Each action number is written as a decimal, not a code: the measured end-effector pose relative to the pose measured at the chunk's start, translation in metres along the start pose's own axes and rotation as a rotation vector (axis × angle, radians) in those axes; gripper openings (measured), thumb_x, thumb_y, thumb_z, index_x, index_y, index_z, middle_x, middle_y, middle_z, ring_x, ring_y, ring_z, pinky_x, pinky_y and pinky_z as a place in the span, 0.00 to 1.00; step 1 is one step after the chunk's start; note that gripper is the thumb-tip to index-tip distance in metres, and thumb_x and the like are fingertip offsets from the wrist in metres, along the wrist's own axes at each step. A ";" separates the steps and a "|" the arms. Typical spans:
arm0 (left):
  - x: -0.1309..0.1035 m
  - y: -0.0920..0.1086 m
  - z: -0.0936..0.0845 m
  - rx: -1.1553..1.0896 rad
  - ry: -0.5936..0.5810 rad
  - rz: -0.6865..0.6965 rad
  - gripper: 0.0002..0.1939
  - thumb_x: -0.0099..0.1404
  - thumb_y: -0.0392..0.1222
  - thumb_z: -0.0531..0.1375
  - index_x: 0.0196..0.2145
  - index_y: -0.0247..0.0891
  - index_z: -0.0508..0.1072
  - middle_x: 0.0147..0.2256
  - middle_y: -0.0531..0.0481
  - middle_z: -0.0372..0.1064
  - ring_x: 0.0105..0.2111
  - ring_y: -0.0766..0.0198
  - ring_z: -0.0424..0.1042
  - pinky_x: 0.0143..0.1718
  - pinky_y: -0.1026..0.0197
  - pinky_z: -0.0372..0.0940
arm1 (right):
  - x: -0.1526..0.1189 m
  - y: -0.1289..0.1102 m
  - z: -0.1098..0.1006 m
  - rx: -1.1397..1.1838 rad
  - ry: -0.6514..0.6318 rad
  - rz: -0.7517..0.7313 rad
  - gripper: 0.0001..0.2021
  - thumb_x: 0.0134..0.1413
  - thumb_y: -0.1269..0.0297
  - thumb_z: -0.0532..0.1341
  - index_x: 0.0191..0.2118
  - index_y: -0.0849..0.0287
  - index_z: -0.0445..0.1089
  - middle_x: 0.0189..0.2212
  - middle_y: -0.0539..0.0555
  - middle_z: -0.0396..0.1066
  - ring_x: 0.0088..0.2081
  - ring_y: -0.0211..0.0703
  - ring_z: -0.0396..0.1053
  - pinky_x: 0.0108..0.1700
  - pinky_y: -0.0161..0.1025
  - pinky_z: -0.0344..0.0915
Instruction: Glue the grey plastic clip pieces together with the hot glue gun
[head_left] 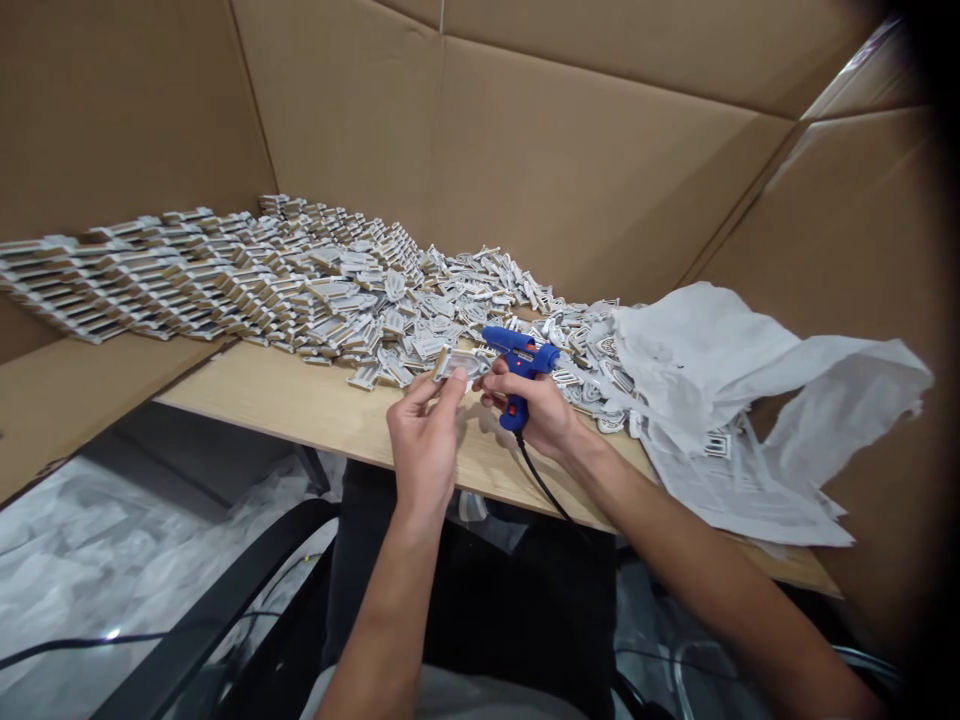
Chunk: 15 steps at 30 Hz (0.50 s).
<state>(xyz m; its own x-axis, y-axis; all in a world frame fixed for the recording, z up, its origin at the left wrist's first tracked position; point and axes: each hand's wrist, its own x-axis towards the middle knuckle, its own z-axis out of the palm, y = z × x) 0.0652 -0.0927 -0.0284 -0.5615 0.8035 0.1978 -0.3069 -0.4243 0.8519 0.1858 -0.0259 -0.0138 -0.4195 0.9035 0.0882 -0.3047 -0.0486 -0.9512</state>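
In my left hand (427, 430) I pinch a small white-and-gold frame-like piece (463, 362), thumb on its face. My right hand (544, 408) is wrapped round the handle of a blue glue gun (519, 352), whose nozzle end points left, just above the piece. A black cord (541, 482) runs down from the gun's handle past the table edge. Just beyond my hands lies a heap of similar white pieces (420, 305). Whether the nozzle touches the piece, I cannot tell.
Stacked rows of pieces (150, 275) fill the left of the wooden table (300, 405). Crumpled white sheets (720, 370) lie at the right over more pieces. Cardboard walls (570, 160) stand behind and beside. A black chair armrest (232, 590) is at lower left.
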 end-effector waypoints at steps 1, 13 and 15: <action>0.000 0.000 0.000 -0.017 0.005 -0.018 0.09 0.61 0.46 0.71 0.31 0.38 0.84 0.35 0.48 0.76 0.41 0.60 0.74 0.44 0.61 0.68 | -0.001 0.000 0.000 0.009 -0.005 0.001 0.14 0.42 0.65 0.75 0.29 0.56 0.68 0.28 0.46 0.71 0.31 0.36 0.69 0.36 0.36 0.67; 0.002 -0.004 0.000 -0.073 0.027 -0.062 0.10 0.59 0.48 0.73 0.32 0.38 0.84 0.36 0.48 0.74 0.38 0.63 0.73 0.38 0.63 0.65 | -0.005 -0.011 0.008 -0.024 -0.075 0.069 0.23 0.42 0.59 0.79 0.31 0.55 0.62 0.26 0.47 0.74 0.25 0.33 0.68 0.26 0.32 0.59; 0.004 -0.005 -0.002 -0.071 0.038 -0.075 0.11 0.58 0.49 0.74 0.31 0.38 0.84 0.35 0.49 0.74 0.36 0.64 0.72 0.36 0.64 0.64 | -0.006 -0.015 0.008 0.037 -0.072 0.058 0.23 0.41 0.62 0.80 0.32 0.55 0.64 0.28 0.46 0.75 0.27 0.33 0.71 0.26 0.30 0.61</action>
<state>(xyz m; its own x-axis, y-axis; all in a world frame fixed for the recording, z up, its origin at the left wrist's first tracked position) 0.0631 -0.0884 -0.0327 -0.5634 0.8181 0.1151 -0.4023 -0.3933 0.8267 0.1862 -0.0336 0.0022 -0.4975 0.8656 0.0562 -0.3093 -0.1165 -0.9438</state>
